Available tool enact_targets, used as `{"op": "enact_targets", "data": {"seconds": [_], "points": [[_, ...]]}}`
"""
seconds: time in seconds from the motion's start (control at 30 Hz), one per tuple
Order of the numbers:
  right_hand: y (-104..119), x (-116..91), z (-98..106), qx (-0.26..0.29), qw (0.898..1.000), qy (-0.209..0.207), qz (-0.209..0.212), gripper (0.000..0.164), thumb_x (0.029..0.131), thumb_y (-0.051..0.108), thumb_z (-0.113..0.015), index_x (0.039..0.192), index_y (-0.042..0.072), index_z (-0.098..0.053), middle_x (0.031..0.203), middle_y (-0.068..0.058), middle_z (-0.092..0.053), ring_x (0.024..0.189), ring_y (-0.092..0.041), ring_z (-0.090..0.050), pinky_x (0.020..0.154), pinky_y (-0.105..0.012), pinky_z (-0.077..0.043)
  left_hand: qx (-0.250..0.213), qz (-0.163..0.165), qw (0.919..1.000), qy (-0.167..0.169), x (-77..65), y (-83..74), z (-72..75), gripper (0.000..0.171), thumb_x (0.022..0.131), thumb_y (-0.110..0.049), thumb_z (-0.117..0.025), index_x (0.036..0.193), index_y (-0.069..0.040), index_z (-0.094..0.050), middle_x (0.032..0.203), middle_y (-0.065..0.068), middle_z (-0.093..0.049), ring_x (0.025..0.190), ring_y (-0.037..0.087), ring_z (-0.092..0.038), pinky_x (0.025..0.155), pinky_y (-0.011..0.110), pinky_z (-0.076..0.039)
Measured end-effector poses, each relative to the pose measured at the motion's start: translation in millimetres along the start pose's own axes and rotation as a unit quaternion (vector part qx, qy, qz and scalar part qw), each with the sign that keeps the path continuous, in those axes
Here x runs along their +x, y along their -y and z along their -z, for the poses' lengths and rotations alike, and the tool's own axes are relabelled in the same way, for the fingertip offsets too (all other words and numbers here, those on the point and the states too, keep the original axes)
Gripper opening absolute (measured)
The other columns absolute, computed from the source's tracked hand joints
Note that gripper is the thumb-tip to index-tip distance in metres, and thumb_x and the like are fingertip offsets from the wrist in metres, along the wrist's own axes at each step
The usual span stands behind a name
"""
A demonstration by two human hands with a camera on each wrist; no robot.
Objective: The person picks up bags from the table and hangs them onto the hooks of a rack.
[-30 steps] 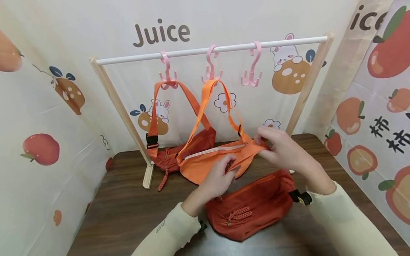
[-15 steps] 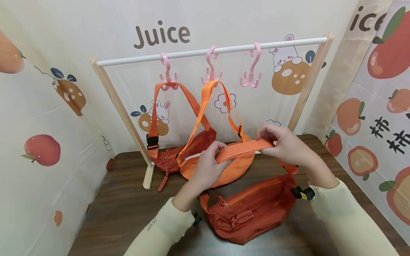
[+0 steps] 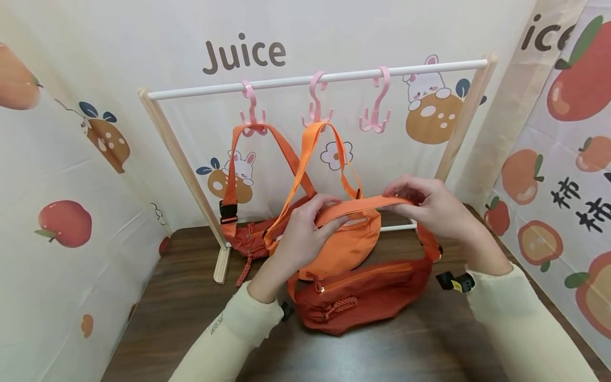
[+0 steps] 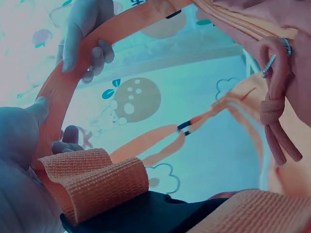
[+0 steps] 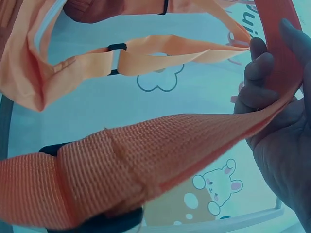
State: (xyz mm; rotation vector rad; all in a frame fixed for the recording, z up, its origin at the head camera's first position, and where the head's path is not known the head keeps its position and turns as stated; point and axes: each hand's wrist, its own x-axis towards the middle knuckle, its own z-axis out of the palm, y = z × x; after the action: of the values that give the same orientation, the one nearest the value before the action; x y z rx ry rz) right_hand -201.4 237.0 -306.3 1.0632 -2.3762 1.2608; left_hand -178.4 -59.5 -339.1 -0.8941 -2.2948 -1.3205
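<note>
Between them, my left hand (image 3: pixel 303 225) and right hand (image 3: pixel 429 207) hold up the orange strap (image 3: pixel 360 204) of a rust-red waist bag (image 3: pixel 367 300). The left fingers and thumb pinch the strap's left part; the right ones grip its right part, as the right wrist view also shows for the right hand (image 5: pixel 279 97). Below the hands hangs the bag body, its zip and braided pull cord (image 3: pixel 343 304) facing front. Whether its underside touches the table cannot be told. Just behind, a bright orange waist bag (image 3: pixel 350 246) hangs by its strap from the middle pink hook (image 3: pixel 316 101).
A white rail (image 3: pixel 286 81) on a wooden frame crosses the back. The left pink hook (image 3: pixel 250 106) carries another rust-red waist bag (image 3: pixel 258 233). From the right pink hook (image 3: pixel 378 106) nothing hangs. Printed curtains surround the dark wooden table (image 3: pixel 191 318).
Both hands moved up from the strap's lower position and now hold it stretched in an arch. The rust-red bag rose and shifted a little left, pulled along by its strap.
</note>
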Motion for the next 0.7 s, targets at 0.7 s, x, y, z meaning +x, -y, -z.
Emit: {"op": "enact_targets", "data": {"seconds": [0.7], "points": [[25,31,13,-0.116,0.982,-0.149,0.007,0.018,0.100,0.004,-0.074,0.117,0.008,-0.077,0.097,-0.001,-0.079,0.063,-0.013,-0.054,0.054,-0.019,-0.044,0.093,-0.098,0.9878,-0.078,64.1,-14.2,20.6,0.023,0.109,-0.026,-0.064,0.119,-0.010,-0.077,0.081,-0.001,-0.061,0.066,0.014,-0.047,0.062,0.030,-0.042]]}}
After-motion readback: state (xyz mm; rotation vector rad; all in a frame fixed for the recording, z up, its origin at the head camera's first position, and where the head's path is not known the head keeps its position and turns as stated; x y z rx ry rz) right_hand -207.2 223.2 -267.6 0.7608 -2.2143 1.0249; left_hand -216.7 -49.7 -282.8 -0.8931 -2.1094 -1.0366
